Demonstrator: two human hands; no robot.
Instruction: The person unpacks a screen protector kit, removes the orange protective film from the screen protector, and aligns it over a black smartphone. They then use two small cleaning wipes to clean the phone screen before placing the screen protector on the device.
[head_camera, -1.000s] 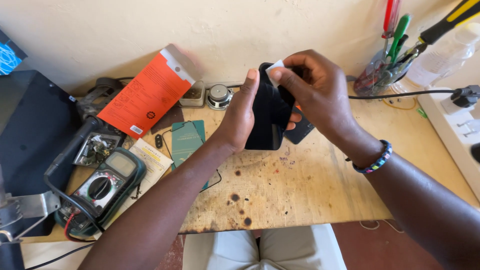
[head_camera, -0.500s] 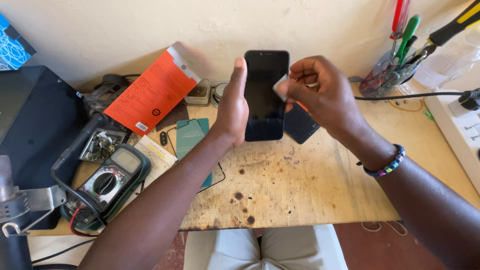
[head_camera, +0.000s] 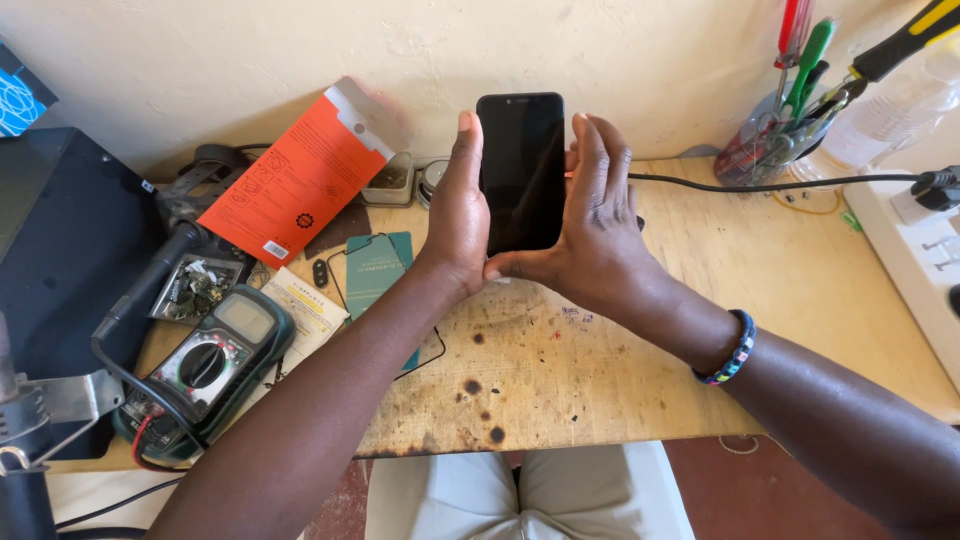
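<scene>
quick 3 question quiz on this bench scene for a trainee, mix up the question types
1. True or false: the black phone is held upright off the wooden table, with its dark screen towards the camera.
2. Which hands touch the phone? A) left hand only B) right hand only C) both hands
3. Fill in the missing word: the green multimeter lies on the ______ side of the table, below the orange package.

Key
1. True. The left hand and right hand raise it in front of the wall.
2. C. One hand grips each long edge.
3. left
</scene>
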